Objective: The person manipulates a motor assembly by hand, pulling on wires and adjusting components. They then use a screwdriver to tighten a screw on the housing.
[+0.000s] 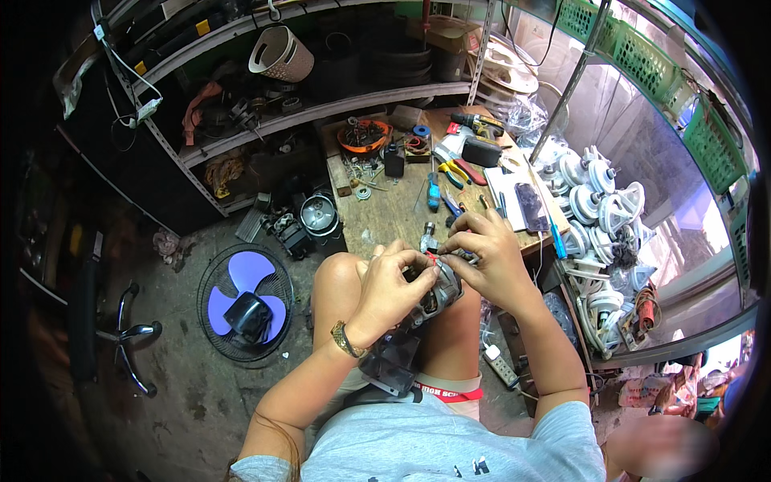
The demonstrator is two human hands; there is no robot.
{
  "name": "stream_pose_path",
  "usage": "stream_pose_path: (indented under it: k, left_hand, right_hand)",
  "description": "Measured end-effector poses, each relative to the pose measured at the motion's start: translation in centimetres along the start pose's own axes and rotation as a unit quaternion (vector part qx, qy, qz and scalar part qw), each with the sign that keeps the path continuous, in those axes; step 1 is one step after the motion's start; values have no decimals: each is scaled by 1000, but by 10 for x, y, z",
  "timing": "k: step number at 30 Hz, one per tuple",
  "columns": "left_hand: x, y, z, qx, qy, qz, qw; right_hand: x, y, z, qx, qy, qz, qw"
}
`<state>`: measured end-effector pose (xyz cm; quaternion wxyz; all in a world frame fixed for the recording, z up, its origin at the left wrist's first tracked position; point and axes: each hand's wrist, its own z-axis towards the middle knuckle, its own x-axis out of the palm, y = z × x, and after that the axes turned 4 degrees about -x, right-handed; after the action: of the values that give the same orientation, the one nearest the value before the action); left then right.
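Over my lap sits a small metal motor assembly (438, 297) with a short shaft housing pointing toward the bench and red wire (432, 259) at its upper part. My left hand (393, 285) is bent over its left side, thumb and fingers pinched at the red wire. My right hand (482, 257) is on the other side, thumb and index finger closed on the wire, close to my left fingertips. The exact point of each grip is partly hidden by the fingers. A dark plastic piece (385, 361) lies below the motor between my thighs.
The wooden bench (373, 225) ahead holds pliers (451, 171), drill (475, 124), screwdrivers, orange bowl (361, 138) and phone (532, 207). A purple-bladed fan (241, 277) and chair base (128, 331) are on the left floor; white plastic parts (598, 209) pile at right. Another person (658, 442) is at lower right.
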<state>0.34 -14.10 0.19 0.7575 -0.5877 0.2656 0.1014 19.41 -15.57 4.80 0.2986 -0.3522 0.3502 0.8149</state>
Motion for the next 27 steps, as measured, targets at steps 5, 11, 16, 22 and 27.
stream_pose_path:
  k: [5, 11, 16, 22, 27]
  left_hand:
    - [1, -1, -2, 6, -10, 19, 1000]
    - [4, 1, -2, -24, -3, 8, 1000]
    - [8, 5, -2, -31, -17, -12, 999]
    - [4, -1, -3, -25, 4, 21, 999]
    - [6, 1, -3, -32, -5, 8, 999]
  right_hand:
    - [3, -3, 10, 10, 19, -53, 998]
    - [30, -10, -7, 132, -78, 95, 984]
    - [56, 2, -29, 212, -150, 228, 938]
    - [64, 2, -36, 294, -178, 381, 858]
    - [63, 7, -40, 263, -168, 321, 894]
